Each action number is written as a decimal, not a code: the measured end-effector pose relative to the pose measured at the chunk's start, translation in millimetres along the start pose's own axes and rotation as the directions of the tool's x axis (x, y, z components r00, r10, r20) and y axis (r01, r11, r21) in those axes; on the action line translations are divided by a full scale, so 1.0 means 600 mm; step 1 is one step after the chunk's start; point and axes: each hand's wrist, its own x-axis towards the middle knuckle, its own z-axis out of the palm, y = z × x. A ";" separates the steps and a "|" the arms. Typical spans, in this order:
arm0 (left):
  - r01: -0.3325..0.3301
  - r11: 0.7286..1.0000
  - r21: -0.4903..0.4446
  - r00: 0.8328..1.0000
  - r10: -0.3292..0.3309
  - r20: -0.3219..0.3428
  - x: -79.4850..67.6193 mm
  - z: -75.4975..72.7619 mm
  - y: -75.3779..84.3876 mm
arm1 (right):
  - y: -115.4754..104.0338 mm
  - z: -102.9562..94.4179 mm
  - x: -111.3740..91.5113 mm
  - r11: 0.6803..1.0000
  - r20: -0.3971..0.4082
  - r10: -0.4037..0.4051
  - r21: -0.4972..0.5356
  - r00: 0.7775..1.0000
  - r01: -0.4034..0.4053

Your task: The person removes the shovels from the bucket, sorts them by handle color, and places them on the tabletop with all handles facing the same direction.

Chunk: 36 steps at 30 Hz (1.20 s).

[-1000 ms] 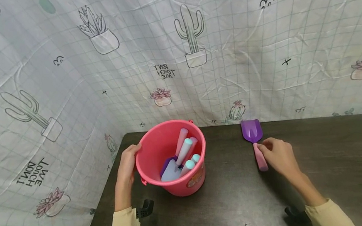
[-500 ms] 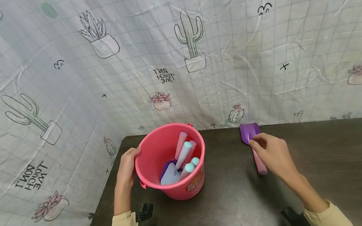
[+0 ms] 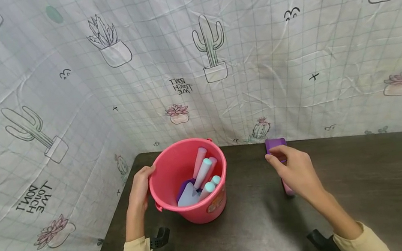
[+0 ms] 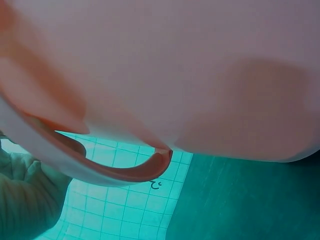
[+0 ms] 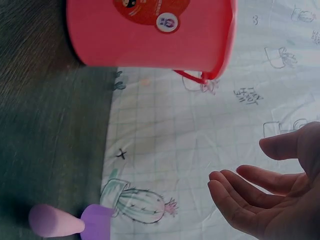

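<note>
A pink bucket (image 3: pixel 206 213) stands tilted slightly on the dark table, with several toy tools inside. Among them are a pale blue blade (image 3: pixel 188 195) and pink or white handles, some tipped in mint. My left hand (image 3: pixel 139 189) grips the bucket's rim at its left side; in the left wrist view the bucket's wall (image 4: pixel 165 60) fills most of the picture. A purple toy shovel (image 3: pixel 275 143) with a pink handle lies on the table to the right. Over it hovers my right hand (image 3: pixel 297 171), fingers loosely bent, holding nothing, partly hiding the shovel.
The dark wooden table (image 3: pixel 382 189) meets a white curtain (image 3: pixel 291 51) printed with cacti along its back and left edges. The bucket's carrying handle (image 4: pixel 125 175) hangs beside its wall in the left wrist view.
My right hand has let go of the shovel's handle, risen, and moved slightly left and toward the blade. The shovel stays on the table. My left hand keeps its grip on the bucket.
</note>
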 end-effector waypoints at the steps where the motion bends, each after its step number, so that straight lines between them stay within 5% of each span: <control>1: 0.000 1.000 -0.003 1.000 0.000 0.001 0.000 -0.001 0.000 | -0.003 0.001 0.000 1.000 0.002 -0.001 0.009 1.000 0.001; 36: -0.027 1.000 0.014 1.000 0.027 -0.004 -0.003 -0.001 -0.007 | -0.119 0.024 0.013 0.980 -0.007 -0.178 0.088 0.984 0.178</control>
